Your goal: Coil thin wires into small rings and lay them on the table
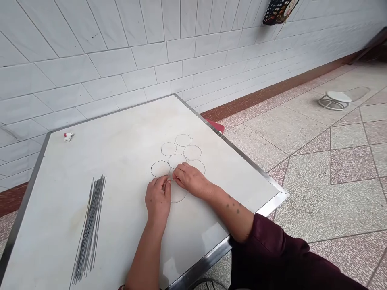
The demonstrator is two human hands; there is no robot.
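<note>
Several thin dark wire rings lie in a cluster on the white table; an upper wire ring (183, 140) and a left wire ring (160, 161) show whole. The lowest wire ring (178, 201) is partly covered by my hands. My left hand (157, 198) pinches at its upper edge, thumb against fingertips. Close beside it, my right hand (191, 178) pinches the same spot from the right, fingertips almost touching those of the left. Exactly how the wire runs between the fingers is hidden. Over on the left lies a bundle of straight grey wires (90, 229).
The white table (121, 133) has a metal edge and stands by a tiled wall (121, 76). Small white and pink items (68, 137) sit at its far left corner. A low stool (335, 100) stands on the floor to the right. A patterned bag (277, 12) hangs above.
</note>
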